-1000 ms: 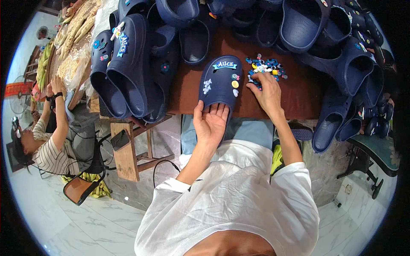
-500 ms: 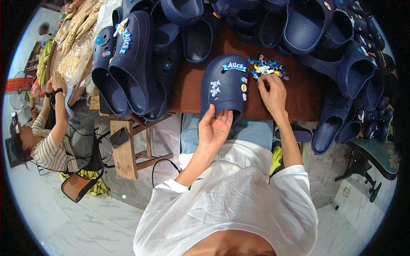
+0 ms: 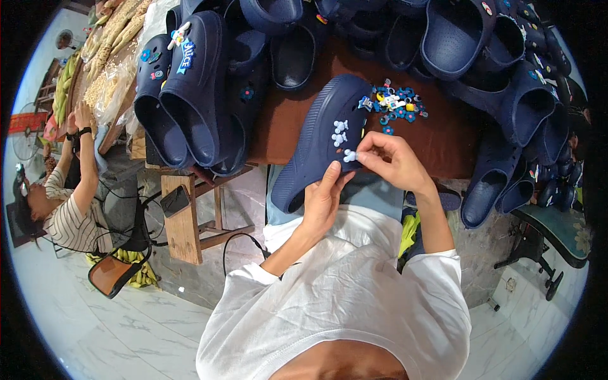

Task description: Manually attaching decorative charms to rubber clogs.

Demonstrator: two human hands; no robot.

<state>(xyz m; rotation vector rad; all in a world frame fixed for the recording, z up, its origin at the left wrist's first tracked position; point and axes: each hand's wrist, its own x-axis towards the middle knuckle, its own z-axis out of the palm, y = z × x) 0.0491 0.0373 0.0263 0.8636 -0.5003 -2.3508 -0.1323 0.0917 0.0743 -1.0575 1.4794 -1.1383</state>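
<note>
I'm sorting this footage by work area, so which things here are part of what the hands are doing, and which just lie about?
In hand:
- navy clog, gripped by the left hand
- small white charm, pinched against the clog by the right hand
- pile of loose charms on the brown table

Lying about:
- other navy clogs
- phone on the wooden bench
- bananas

The left hand (image 3: 324,204) cups the heel end of a navy clog (image 3: 320,142) tilted over the near edge of the brown bench (image 3: 437,142); the right hand (image 3: 392,161) pinches a small pale charm (image 3: 349,155) against its upper, beside other pale charms (image 3: 340,132). A heap of coloured charms (image 3: 394,104) lies just beyond; more navy clogs (image 3: 190,88) crowd the bench.
</note>
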